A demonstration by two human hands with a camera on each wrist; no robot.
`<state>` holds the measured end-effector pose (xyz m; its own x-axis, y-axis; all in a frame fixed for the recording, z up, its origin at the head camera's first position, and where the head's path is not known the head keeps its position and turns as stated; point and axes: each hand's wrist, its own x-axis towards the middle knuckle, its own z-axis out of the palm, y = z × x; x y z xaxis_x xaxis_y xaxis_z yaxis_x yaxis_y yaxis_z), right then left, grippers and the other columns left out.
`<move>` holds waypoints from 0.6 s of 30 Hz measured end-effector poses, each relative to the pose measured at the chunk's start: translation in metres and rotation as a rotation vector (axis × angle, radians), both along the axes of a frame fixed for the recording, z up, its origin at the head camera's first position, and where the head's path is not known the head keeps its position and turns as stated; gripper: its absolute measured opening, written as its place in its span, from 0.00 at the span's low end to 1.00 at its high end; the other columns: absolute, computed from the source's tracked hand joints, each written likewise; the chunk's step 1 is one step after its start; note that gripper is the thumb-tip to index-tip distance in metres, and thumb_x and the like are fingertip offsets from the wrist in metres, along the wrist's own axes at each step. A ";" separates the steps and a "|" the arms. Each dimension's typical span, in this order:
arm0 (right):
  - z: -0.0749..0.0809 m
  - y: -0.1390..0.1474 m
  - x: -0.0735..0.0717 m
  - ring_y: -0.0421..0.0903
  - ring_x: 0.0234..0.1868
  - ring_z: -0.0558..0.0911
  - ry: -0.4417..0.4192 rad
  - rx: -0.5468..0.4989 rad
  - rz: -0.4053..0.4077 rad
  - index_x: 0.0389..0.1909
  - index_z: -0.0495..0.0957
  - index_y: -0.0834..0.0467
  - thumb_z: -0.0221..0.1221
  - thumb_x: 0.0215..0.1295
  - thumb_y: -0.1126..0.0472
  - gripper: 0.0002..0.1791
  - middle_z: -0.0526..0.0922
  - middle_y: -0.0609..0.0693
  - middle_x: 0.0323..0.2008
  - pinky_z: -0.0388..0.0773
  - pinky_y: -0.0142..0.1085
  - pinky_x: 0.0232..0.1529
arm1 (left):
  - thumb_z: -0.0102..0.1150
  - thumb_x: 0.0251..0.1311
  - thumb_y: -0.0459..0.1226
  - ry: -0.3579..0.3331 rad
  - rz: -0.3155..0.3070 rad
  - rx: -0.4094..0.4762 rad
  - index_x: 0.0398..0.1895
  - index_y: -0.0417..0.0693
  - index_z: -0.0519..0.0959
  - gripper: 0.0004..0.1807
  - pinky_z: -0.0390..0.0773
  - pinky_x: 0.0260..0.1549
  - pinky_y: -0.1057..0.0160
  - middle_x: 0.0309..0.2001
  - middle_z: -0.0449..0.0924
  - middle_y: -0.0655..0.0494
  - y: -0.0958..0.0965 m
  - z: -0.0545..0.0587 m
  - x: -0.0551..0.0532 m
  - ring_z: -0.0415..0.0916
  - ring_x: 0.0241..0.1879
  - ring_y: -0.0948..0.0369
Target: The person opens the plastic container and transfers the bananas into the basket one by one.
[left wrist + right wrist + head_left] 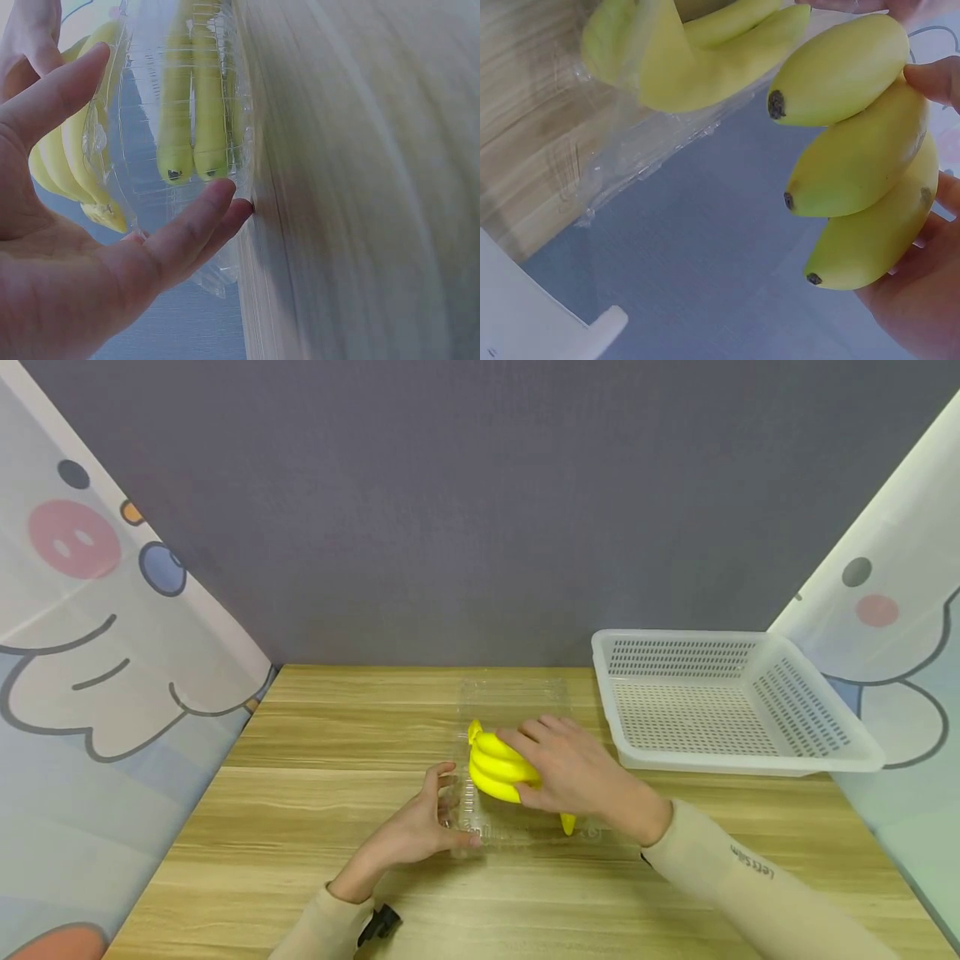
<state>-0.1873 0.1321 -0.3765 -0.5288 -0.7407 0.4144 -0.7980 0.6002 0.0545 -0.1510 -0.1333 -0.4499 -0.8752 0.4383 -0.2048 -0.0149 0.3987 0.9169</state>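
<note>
A bunch of yellow bananas (498, 768) is gripped by my right hand (573, 768), thumb on one side and fingers on the other. In the right wrist view three rounded banana tips (855, 165) stick out of that hand. Below lies a clear plastic clamshell box (512, 693), and a second banana bunch (176, 127) shows inside it through the wall. The held bunch is above the box, apart from the bunch inside. My left hand (408, 835) rests at the box's left side with spread fingers, its thumb by the near left corner.
A white perforated plastic basket (697, 760) stands at the right on the wooden table (322, 810). Behind the table rises a grey wall (480, 510). Cartoon-printed curtains (135, 635) hang on both sides. A small black object (382, 922) sits by the left sleeve.
</note>
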 end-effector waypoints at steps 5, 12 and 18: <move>0.004 -0.001 -0.001 0.47 0.39 0.78 0.017 0.000 0.008 0.61 0.77 0.57 0.71 0.52 0.45 0.36 0.82 0.49 0.42 0.80 0.40 0.39 | 0.77 0.56 0.41 0.005 -0.001 0.001 0.79 0.43 0.40 0.61 0.70 0.65 0.41 0.77 0.48 0.31 0.000 0.000 0.000 0.58 0.72 0.34; 0.010 -0.001 -0.002 0.49 0.41 0.80 0.009 0.032 0.008 0.62 0.77 0.57 0.71 0.54 0.45 0.36 0.83 0.50 0.43 0.81 0.41 0.42 | 0.77 0.55 0.41 0.001 0.006 -0.001 0.79 0.43 0.40 0.61 0.70 0.65 0.42 0.77 0.48 0.31 0.000 -0.001 0.000 0.58 0.72 0.34; 0.013 0.001 -0.003 0.49 0.41 0.80 0.015 0.061 0.013 0.62 0.77 0.57 0.70 0.54 0.45 0.36 0.83 0.50 0.43 0.82 0.43 0.44 | 0.77 0.55 0.41 -0.002 0.012 -0.005 0.79 0.43 0.40 0.61 0.70 0.65 0.41 0.77 0.48 0.32 0.000 0.001 0.000 0.59 0.72 0.34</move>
<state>-0.1907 0.1332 -0.3636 -0.5133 -0.7715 0.3759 -0.8044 0.5852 0.1024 -0.1505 -0.1333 -0.4491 -0.8797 0.4272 -0.2089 -0.0218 0.4027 0.9151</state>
